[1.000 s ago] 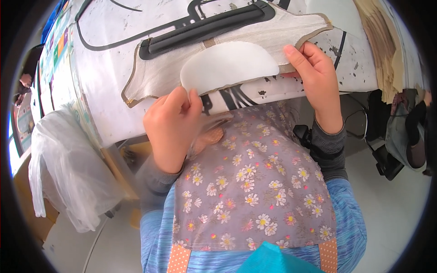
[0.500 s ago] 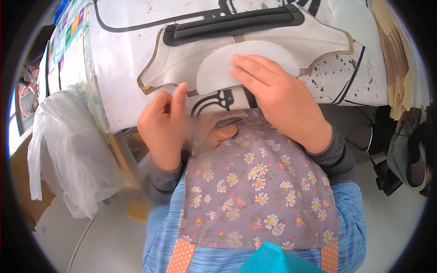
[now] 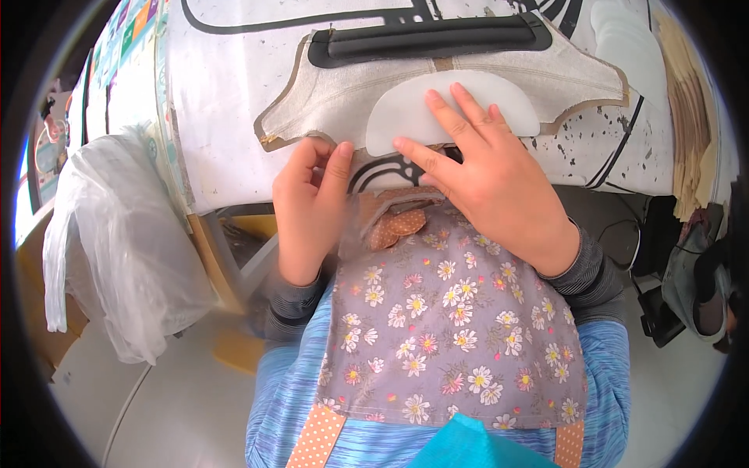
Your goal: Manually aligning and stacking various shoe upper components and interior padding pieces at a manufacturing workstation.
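Note:
A flat shoe upper [image 3: 328, 105] lies on the table, pale cloth face up, with brown edges and a padded black collar [image 3: 429, 40] along its far side. On its near middle rests a white half-moon stiffener piece [image 3: 398, 117]. My right hand [image 3: 503, 183] is spread over that piece, fingers apart and fingertips touching it. Thumb and fingers of my left hand [image 3: 306, 207] pinch the near edge of the upper, left of the white piece; the fingertips partly hide the edge there.
White cloth with black lines and dark specks covers the table [image 3: 222, 117]. At the far right sit stacked white pieces [image 3: 624, 39] and a pile of tan sheets [image 3: 686, 109]. A clear plastic bag [image 3: 117, 242] hangs at the left. A flowered apron [image 3: 452, 327] covers my lap.
My right hand has spread its fingers on the white piece. My left hand has come up to the upper's near edge and closed on it. The whole view has shifted slightly.

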The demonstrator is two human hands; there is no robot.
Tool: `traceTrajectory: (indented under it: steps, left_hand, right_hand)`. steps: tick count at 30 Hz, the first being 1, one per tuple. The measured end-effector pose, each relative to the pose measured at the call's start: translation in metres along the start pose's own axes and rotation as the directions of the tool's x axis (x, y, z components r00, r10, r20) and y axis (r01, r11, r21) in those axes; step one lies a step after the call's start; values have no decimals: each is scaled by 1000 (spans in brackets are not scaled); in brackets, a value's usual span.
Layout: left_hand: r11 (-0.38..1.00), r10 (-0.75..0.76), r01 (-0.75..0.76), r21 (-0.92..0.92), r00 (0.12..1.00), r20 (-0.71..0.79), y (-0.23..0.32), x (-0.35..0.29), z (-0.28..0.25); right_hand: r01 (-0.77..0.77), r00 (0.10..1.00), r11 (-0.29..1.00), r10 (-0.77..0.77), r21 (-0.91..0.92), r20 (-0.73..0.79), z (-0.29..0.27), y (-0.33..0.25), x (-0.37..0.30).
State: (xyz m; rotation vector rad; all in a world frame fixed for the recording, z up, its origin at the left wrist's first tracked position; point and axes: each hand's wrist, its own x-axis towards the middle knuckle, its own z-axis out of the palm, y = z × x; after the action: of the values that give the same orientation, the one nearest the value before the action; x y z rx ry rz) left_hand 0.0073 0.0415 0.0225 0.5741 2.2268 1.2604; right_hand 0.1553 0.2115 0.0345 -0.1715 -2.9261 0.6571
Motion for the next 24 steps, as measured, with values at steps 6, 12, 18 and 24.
traceTrajectory:
  steps: [6,12,18,24]
  left_hand:
    - [986,-1,7,-168,999,34,0,0,4]
    - [907,-42,77,-414,995,92,1,0,12]
    - [911,51,-69,-407,997,-54,15,2,25]
    - [969,40,-92,-229,974,-222,-1,12,22]
  right_hand:
    - [25,999,999,-26,19,46,-2,-1,2]
    - [21,999,1000,-22,19,29,-2,-6,5]
    - [35,999,999,-36,-27,-15,1,-7,6]
    - [-62,998,950,64,307,6,-25,10,-22]
